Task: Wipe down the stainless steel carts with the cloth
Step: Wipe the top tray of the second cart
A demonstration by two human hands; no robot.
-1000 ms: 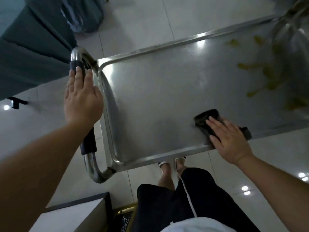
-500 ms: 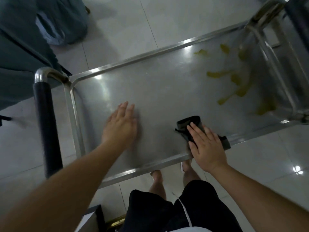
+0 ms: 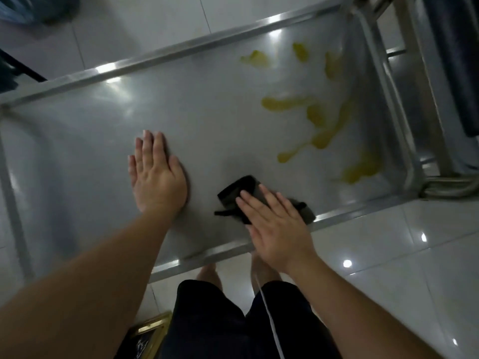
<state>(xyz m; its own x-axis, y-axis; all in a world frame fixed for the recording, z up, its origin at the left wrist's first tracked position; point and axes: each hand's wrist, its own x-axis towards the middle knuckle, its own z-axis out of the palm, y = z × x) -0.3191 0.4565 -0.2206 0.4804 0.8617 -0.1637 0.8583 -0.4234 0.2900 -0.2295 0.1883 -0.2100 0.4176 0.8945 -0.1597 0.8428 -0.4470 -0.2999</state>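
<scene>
A stainless steel cart [image 3: 197,110] fills the view, its flat top shelf shiny and edged by a raised rim. Yellow-green smears [image 3: 318,120] spread over the right part of the shelf. A dark folded cloth [image 3: 239,191] lies on the shelf near the front rim. My right hand [image 3: 274,226] presses flat on the cloth with straight fingers. My left hand [image 3: 155,174] rests flat on the bare steel to the left of the cloth, palm down, fingers straight.
A second steel cart frame [image 3: 414,104] stands against the right end. White glossy floor tiles [image 3: 404,255] surround the cart. My legs and bare feet [image 3: 210,275] stand at the front rim. A gold-framed object [image 3: 147,335] sits on the floor by my left leg.
My left hand left the black handle at the cart's left end and came down flat on the shelf. The view shifted right along the cart. My right hand stayed on the cloth.
</scene>
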